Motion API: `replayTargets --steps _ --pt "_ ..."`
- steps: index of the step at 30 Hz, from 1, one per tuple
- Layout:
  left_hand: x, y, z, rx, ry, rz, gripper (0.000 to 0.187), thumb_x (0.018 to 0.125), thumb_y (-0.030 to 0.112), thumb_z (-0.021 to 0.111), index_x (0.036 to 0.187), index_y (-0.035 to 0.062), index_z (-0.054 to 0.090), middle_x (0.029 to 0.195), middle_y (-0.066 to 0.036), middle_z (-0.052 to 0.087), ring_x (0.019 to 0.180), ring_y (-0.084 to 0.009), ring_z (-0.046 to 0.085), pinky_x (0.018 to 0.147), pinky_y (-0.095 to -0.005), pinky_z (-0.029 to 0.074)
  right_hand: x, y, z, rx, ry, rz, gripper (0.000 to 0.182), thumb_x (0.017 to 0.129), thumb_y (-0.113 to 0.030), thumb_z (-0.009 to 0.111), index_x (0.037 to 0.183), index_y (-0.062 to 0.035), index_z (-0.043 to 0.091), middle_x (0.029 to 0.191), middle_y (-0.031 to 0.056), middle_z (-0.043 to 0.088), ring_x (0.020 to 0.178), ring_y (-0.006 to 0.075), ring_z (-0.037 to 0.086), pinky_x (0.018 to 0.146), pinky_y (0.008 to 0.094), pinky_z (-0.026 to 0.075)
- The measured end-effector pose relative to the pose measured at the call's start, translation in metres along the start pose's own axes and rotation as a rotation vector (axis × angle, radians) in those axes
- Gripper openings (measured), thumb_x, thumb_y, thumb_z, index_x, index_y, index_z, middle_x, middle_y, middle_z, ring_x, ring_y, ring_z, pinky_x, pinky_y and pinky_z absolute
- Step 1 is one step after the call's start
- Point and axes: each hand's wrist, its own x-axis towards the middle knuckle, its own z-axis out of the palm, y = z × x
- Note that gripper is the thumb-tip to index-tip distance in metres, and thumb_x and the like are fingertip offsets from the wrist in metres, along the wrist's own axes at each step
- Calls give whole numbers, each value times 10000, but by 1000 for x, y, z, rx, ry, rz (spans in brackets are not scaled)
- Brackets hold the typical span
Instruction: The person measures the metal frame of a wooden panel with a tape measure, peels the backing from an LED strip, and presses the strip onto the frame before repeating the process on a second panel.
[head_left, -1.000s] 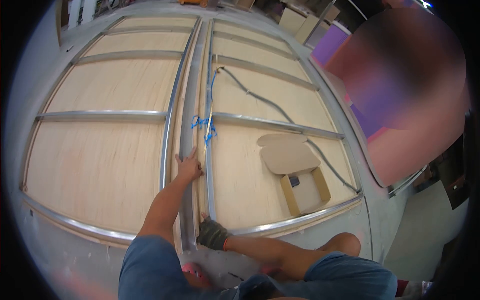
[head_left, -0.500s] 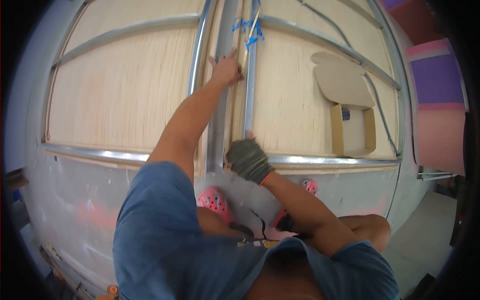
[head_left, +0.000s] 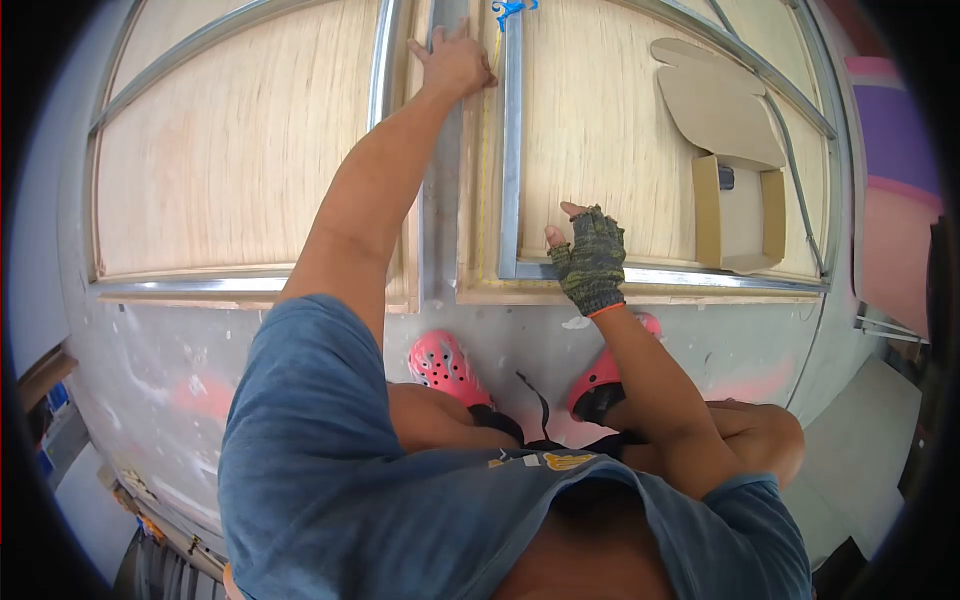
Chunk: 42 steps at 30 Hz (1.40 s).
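Observation:
My bare left hand reaches over the gap between two framed wooden panels, its fingers spread, touching the wooden edge of the right panel. Beside it a thin yellow line runs along that edge; what it is, I cannot make out. Blue ties hang over the metal bar at the top. My right hand, in a dark fingerless glove, is over the near metal rail, with thumb and a fingertip apart and nothing visible in it. The left panel lies beside my left forearm.
An opened cardboard box with a small dark object inside rests on the right panel. A grey cable runs past it. Pink clogs are on the grey floor. Pink and purple sheets stand at the right.
My right hand has moved right, away from the inner corner of the right panel. My left hand still reaches to the panel edge. The view has shifted, and the panels appear higher.

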Motion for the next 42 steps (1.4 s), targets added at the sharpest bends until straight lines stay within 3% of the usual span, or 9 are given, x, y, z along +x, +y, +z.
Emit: replayTargets --steps 5,14,17,29,32,35,38,40,42 --pt "9 -4 -1 -19 -17 -26 213 744 378 895 911 264 830 1721 -10 264 1551 -424 206 1170 -804 80 3 -9 -8 -30 -81 64 360 933 -364 712 1178 -100 700 1110 129 698 1029 357 631 948 497 473" --pt "9 -2 5 -23 33 -35 167 774 382 873 899 283 824 1715 5 276 1545 -429 219 1173 -809 58 3 -7 -7 -40 -74 67 312 924 -358 719 1102 -102 716 1039 128 689 976 354 635 912 492 474" --pt "3 2 -5 -52 3 -21 223 794 362 868 986 254 831 1711 -47 280 1538 -442 226 1183 -803 37 3 -8 -8 -36 -38 46 299 920 -354 724 1088 -107 715 1029 129 690 967 352 636 909 488 475" --pt "9 1 3 69 173 10 244 727 382 884 922 245 831 1635 -43 423 1419 -349 444 1178 -744 163 3 -7 -7 -35 -67 68 305 932 -368 707 1080 -102 728 1014 123 697 960 346 643 908 481 479" --pt "0 2 0 124 222 42 263 778 396 850 977 225 824 1609 -70 448 1426 -331 440 1189 -738 152 4 -9 -10 -22 -104 92 317 938 -378 699 1070 -92 732 1013 128 698 962 347 643 918 482 478" --pt "-5 -16 17 -107 349 146 275 894 396 759 1043 167 794 1589 -112 452 1497 -358 341 1221 -739 73 4 -7 -9 -17 -106 102 331 943 -389 688 1069 -86 732 1003 132 696 959 346 643 916 478 478" --pt "-29 -25 19 -23 352 265 294 964 396 663 1070 152 787 1573 -99 473 1503 -349 340 1225 -732 78 3 -6 -9 -26 -105 92 325 950 -390 677 1060 -90 731 1000 135 696 957 347 645 907 475 481" --pt "-53 -28 23 185 357 491 309 989 359 594 1072 130 784 1554 -80 496 1514 -347 327 1223 -733 92 2 -3 -5 -27 -80 68 321 941 -393 675 1051 -97 729 994 129 691 947 344 645 891 476 485" --pt "-63 -22 17 318 268 477 338 989 363 579 1101 116 781 1577 -68 475 1535 -351 297 1224 -726 104 0 -1 0 -33 -60 41 317 933 -397 673 1042 -104 728 988 122 687 936 342 645 875 477 490"
